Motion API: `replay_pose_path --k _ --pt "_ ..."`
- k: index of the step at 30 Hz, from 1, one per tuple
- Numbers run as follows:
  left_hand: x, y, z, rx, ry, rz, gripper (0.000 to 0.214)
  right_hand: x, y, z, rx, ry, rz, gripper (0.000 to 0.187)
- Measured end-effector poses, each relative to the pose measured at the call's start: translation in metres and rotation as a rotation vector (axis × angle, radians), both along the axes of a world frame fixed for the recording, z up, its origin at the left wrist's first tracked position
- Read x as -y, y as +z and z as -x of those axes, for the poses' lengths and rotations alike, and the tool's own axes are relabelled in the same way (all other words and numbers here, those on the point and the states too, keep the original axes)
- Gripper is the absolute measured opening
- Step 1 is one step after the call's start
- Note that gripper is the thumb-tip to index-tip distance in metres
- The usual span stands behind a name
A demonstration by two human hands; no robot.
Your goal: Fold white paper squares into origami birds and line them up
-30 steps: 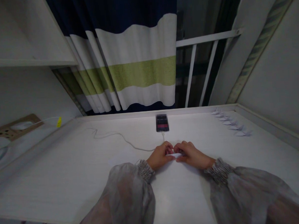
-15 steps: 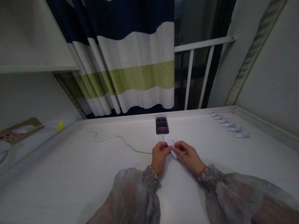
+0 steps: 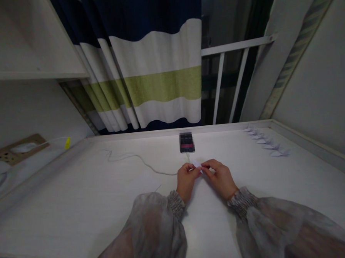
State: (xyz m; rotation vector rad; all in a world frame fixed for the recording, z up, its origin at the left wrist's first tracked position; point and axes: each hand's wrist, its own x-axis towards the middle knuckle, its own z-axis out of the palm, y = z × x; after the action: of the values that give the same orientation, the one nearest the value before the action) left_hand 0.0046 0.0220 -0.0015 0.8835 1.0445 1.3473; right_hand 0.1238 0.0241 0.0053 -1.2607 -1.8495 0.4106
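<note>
On the white desk [image 3: 78, 203] I watch, from afar, left hand [image 3: 186, 183] and right hand [image 3: 223, 181], just on the near side of the phone [image 3: 186, 142], both pinching the small white paper [image 3: 196, 164]. I judge a fold is being shaped; next move calls for gentle pressure.

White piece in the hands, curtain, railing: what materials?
White piece: probably matte paper; it looks thin and shows no shine.
Curtain: woven fabric, matte, going by its soft hanging folds.
Railing: likely metal painted smooth white, judging by the slim straight bars; plastic can't be ruled out.
</note>
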Motion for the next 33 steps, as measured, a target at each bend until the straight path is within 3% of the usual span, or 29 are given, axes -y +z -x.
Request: replay_pose_path --k 8,16,21,27,33 --pt "0.001 -0.003 0.002 -0.038 -0.048 -0.079 0.021 -0.005 -0.002 0.0 -0.122 0.011 0.069 0.009" --pt "-0.002 -0.006 0.0 -0.027 -0.035 -0.039 0.015 0.0 -0.001 0.002 0.072 0.056 -0.029 0.005" --pt "-0.001 -0.008 -0.001 0.021 -0.011 -0.041 0.016 0.0 -0.004 -0.001 0.195 0.127 -0.194 0.01" --pt "-0.002 -0.003 0.001 0.076 -0.032 -0.055 0.015 -0.002 -0.007 -0.004 0.194 0.188 -0.32 0.007" --pt "0.001 0.003 0.002 0.079 -0.101 -0.103 0.012 -0.001 -0.004 -0.006 0.101 0.148 -0.283 0.004"
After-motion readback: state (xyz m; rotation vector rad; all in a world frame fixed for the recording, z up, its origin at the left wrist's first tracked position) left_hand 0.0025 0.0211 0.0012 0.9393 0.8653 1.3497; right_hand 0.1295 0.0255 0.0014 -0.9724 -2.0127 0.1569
